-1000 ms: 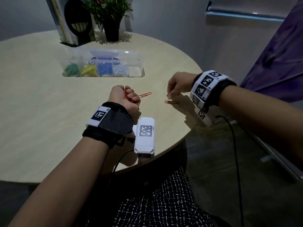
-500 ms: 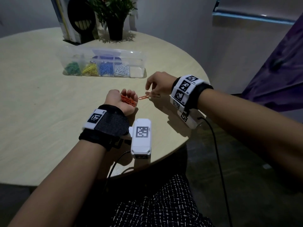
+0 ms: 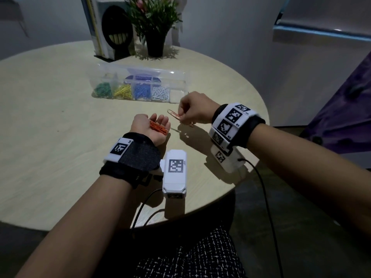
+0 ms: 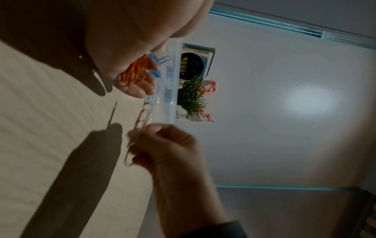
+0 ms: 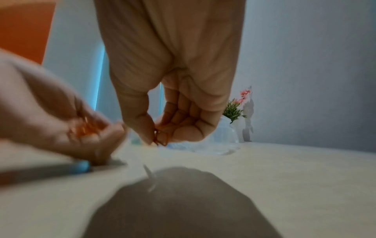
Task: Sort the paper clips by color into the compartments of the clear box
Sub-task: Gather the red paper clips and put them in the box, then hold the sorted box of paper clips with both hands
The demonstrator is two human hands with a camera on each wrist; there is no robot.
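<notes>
My left hand (image 3: 160, 121) lies palm up on the table, fingers loosely cupped, with a bundle of orange paper clips (image 3: 158, 127) resting in the palm; the left wrist view shows the same orange clips (image 4: 134, 72). Just right of it, my right hand (image 3: 181, 117) hovers above the table and pinches two orange clips (image 3: 173, 114) between thumb and fingers, one end poking toward the left palm. The clear box (image 3: 177, 78) stands further back with its lid up. It holds green (image 3: 103, 90), yellow (image 3: 123, 91), blue (image 3: 141, 91) and white (image 3: 160, 93) clips; the rightmost compartment (image 3: 176, 95) looks empty.
A book stand (image 3: 112, 33) and a potted plant (image 3: 154, 27) stand behind the box. The round table's edge (image 3: 261, 109) curves close by my right wrist. Wrist camera units (image 3: 174, 173) and their cables hang over the near edge.
My left hand has opened from a fist into a palm-up cup. My right hand has picked up the loose orange clips and moved left toward the left palm.
</notes>
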